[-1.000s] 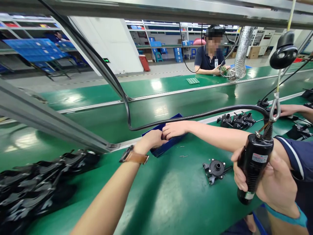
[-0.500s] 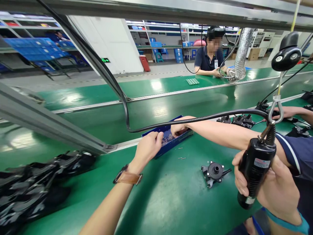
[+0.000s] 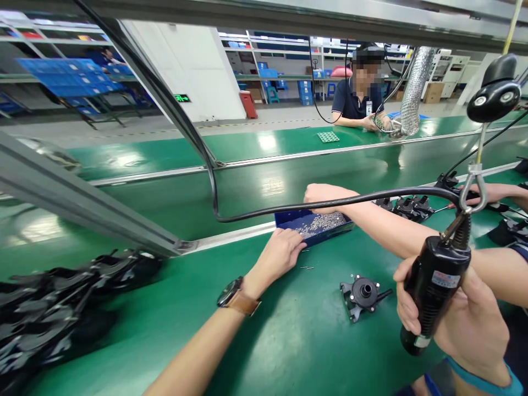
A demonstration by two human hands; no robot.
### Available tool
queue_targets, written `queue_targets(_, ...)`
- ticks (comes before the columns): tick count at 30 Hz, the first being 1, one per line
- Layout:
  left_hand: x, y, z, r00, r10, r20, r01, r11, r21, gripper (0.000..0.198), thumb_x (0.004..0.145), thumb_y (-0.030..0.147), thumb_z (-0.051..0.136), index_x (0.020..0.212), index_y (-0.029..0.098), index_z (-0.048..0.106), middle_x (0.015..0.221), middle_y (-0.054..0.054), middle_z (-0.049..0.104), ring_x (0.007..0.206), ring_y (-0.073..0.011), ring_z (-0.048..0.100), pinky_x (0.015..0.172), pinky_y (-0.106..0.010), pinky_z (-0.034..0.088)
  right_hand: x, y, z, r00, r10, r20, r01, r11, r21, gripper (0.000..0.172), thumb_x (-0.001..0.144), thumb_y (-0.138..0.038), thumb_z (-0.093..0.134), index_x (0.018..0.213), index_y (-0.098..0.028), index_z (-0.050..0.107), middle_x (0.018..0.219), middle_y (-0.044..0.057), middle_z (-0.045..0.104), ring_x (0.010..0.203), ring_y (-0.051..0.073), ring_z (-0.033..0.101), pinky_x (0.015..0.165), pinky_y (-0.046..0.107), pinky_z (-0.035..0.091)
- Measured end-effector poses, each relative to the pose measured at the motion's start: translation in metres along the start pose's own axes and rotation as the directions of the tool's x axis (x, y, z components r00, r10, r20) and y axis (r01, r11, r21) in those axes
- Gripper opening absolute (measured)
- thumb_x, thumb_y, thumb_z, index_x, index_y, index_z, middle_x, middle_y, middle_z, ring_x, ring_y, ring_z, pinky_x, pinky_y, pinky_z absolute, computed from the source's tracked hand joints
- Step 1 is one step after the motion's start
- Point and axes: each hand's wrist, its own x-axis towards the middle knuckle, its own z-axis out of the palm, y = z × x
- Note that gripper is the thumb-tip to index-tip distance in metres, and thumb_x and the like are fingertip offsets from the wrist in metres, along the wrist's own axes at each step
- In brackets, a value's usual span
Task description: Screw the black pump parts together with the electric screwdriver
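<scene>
My left hand (image 3: 281,254), with a watch on its wrist, is closed at the near left corner of a blue bin (image 3: 325,235). Its fingertips are over the bin's edge and partly hidden. Many small metal screws (image 3: 319,223) lie in the bin. Wrapped in my right hand (image 3: 470,324) is a black electric screwdriver (image 3: 438,280), hanging from a hook with its cable attached. Its tip is out of sight. Between my hands, a round black part (image 3: 364,292) with a central spout lies on the green bench. A few loose pins or screws (image 3: 307,268) lie below the bin.
A co-worker's hand (image 3: 328,193) is above the bin's far edge, the arm coming from the right. Several black assemblies (image 3: 61,297) lie at left, others (image 3: 406,206) at right. A black cable (image 3: 264,212) loops across. Another person (image 3: 358,102) sits opposite.
The blue bin has shifted right and turned, and my left hand has moved right with it. The co-worker's hand has lifted out of the bin. My right hand still holds the screwdriver.
</scene>
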Motion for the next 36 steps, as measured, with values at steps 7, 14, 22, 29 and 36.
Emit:
queue_targets(7, 0.044, 0.022, 0.005, 0.999, 0.031, 0.033, -0.029, 0.998, -0.052, 0.025, 0.103, 0.029, 0.053, 0.087, 0.018, 0.068, 0.091, -0.009, 0.072, 0.088, -0.0241, 0.063, 0.078, -0.036, 0.041, -0.002, 0.000, -0.013, 0.998, 0.022, 0.058, -0.022, 1.000, 0.012, 0.067, 0.099, -0.071, 0.036, 0.119, -0.019, 0.072, 0.077, 0.009, 0.069, 0.061, 0.020, 0.062, 0.058, 0.033, 0.049)
queue_targets(14, 0.112, 0.017, 0.013, 0.991, -0.022, 0.135, 0.039, 0.992, -0.123, 0.025, 0.106, 0.029, 0.050, 0.115, 0.016, 0.069, 0.114, -0.010, 0.073, 0.103, -0.0229, 0.069, 0.092, -0.038, 0.054, -0.001, 0.000, -0.009, 0.999, 0.002, 0.054, -0.002, 1.000, -0.009, 0.066, 0.098, -0.070, 0.037, 0.117, -0.017, 0.073, 0.075, 0.009, 0.069, 0.059, 0.020, 0.061, 0.057, 0.032, 0.048)
queue_targets(22, 0.163, 0.015, 0.040, 0.926, 0.098, 0.364, -0.040, 0.986, -0.163, 0.036, 0.099, 0.037, 0.065, 0.130, 0.019, 0.063, 0.132, -0.011, 0.065, 0.112, -0.0246, 0.067, 0.094, -0.047, 0.059, 0.001, -0.002, 0.005, 1.000, 0.010, -0.005, -0.010, 1.000, -0.010, 0.064, 0.097, -0.069, 0.043, 0.110, -0.016, 0.076, 0.070, 0.008, 0.068, 0.055, 0.019, 0.060, 0.054, 0.030, 0.047)
queue_targets(29, 0.162, 0.017, 0.037, 0.881, 0.042, 0.472, 0.007, 0.995, -0.101, 0.037, 0.099, 0.038, 0.066, 0.130, 0.018, 0.063, 0.130, -0.011, 0.066, 0.110, -0.0245, 0.068, 0.093, -0.046, 0.060, 0.004, -0.001, 0.014, 0.994, -0.068, -0.082, 0.066, 0.998, -0.017, 0.061, 0.095, -0.067, 0.048, 0.099, -0.014, 0.076, 0.062, 0.006, 0.065, 0.046, 0.016, 0.056, 0.045, 0.027, 0.045)
queue_targets(36, 0.161, 0.016, 0.035, 0.871, -0.011, 0.491, 0.044, 0.997, -0.056, 0.038, 0.098, 0.038, 0.067, 0.130, 0.018, 0.062, 0.131, -0.011, 0.065, 0.111, -0.0249, 0.068, 0.093, -0.046, 0.060, 0.000, -0.002, 0.014, 0.994, -0.063, -0.092, 0.061, 0.998, -0.022, 0.063, 0.095, -0.069, 0.046, 0.100, -0.013, 0.075, 0.062, 0.007, 0.065, 0.046, 0.016, 0.056, 0.045, 0.028, 0.044)
